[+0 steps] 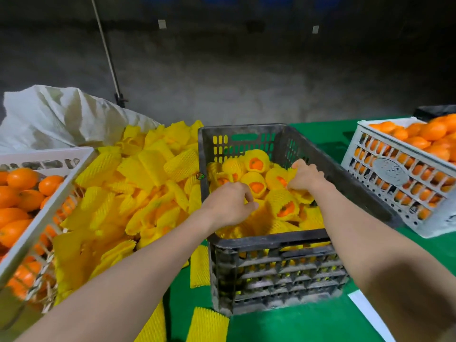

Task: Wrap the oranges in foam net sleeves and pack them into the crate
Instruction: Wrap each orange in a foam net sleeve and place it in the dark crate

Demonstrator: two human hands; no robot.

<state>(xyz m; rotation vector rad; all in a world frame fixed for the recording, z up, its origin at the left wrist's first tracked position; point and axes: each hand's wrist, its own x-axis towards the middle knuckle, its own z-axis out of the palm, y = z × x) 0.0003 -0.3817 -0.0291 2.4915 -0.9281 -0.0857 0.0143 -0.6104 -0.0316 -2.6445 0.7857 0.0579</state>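
Left hand (229, 203) inside crate (271, 239), fingers curled on near sleeve (256, 219). Right hand (304, 177) pinches far sleeve (293, 173) by edge. Wrapped oranges (256, 164) fill crate, axes tilted, open ends mostly toward camera. Loose sleeves (138, 183) piled flat left of crate.

Green table (308, 324), black crate (278, 275), white crates (385, 183), loose foam sleeves (207, 324)

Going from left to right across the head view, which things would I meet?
White crate of bare oranges → pile of yellow foam net sleeves → black crate of wrapped oranges → second white crate of oranges.
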